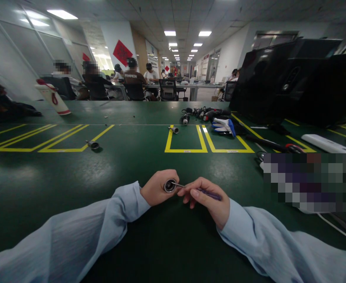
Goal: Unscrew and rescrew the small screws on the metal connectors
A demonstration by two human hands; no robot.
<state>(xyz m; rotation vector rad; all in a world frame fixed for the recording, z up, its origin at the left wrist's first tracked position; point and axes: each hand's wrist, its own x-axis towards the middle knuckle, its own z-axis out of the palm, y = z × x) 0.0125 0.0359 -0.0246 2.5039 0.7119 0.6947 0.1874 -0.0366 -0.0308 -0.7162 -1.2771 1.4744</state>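
My left hand [156, 188] is closed around a small round metal cylinder [169, 185] whose open end faces me. My right hand [209, 200] grips a thin screwdriver with a purple handle [209, 193]; its metal tip reaches into the open end of the cylinder. Both hands rest low on the green table [72, 177], close to its near edge, with light blue sleeves down to the wrists.
Two more small metal cylinders [92, 144] [173, 129] lie on the table among yellow marked boxes. A pile of tool parts [202, 113] and a white-blue glove [224, 125] sit further back. Black cases [293, 82] stand at right, a white bottle [53, 98] at left. People sit at desks behind.
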